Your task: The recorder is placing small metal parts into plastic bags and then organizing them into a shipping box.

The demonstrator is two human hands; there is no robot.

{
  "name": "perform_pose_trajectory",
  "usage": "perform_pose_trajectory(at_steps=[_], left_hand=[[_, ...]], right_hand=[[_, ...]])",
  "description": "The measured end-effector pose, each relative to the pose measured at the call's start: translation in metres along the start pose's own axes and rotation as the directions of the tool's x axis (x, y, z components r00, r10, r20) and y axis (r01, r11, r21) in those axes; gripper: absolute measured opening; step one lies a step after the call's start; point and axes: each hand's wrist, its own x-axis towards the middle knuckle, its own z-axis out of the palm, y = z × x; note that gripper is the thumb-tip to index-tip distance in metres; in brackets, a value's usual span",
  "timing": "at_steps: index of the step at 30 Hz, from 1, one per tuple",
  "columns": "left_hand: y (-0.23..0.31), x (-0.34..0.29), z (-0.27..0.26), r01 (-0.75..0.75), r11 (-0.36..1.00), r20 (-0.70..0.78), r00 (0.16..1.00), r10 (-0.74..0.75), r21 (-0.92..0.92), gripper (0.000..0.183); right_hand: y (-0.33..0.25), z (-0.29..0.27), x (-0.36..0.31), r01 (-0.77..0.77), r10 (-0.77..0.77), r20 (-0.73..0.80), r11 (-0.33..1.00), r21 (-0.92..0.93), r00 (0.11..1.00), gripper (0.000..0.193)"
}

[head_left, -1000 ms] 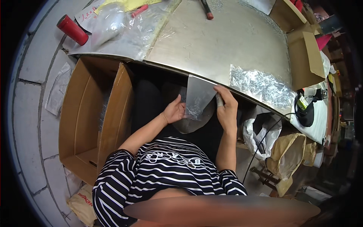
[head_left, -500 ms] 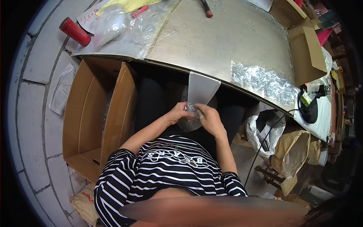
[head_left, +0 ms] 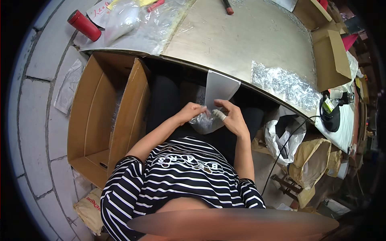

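Note:
Over my lap my left hand (head_left: 191, 113) is closed in a pinch at a bit of clear, shiny plastic, whose exact shape is blurred. Just right of it my right hand (head_left: 234, 119) has its fingers apart, with nothing visible between them. One of its fingers wears a whitish wrap (head_left: 219, 115). A translucent plastic sheet (head_left: 220, 89) slopes from the table edge down toward my lap, behind both hands. Below my fingertips lie crinkled clear plastic pieces (head_left: 202, 120) on the sheet's lower part.
A metal-topped table (head_left: 217, 36) spans the front, with a heap of clear plastic pieces (head_left: 283, 86) near its right edge. An open cardboard box (head_left: 130, 116) stands at my left. A white bag (head_left: 281, 140) hangs at the right beside a black cable (head_left: 277, 156). A red flask (head_left: 84, 25) is far left.
My right hand has moved away from my left, and its fingers have spread. My left hand keeps its pinch. The whole view has shifted slightly.

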Motion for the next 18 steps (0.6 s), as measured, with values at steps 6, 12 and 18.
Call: perform_pose_trajectory(at_steps=[6,12,18], left_hand=[[0.046,-0.005,0.001,-0.166,0.986,-0.041,0.985,0.167,0.020,0.036],[0.051,-0.010,-0.003,-0.206,0.943,-0.142,0.975,0.174,-0.260,0.018],[0.054,-0.016,-0.008,-0.316,0.924,-0.218,0.938,0.270,-0.214,0.014]], right_hand=[[-0.007,0.005,0.013,-0.197,0.194,0.099,0.980,0.025,0.976,0.019],[-0.018,0.019,0.022,0.025,-0.006,-0.247,0.997,0.074,0.969,0.004],[-0.024,0.021,0.033,-0.051,0.087,-0.220,0.985,0.163,0.972,0.005]])
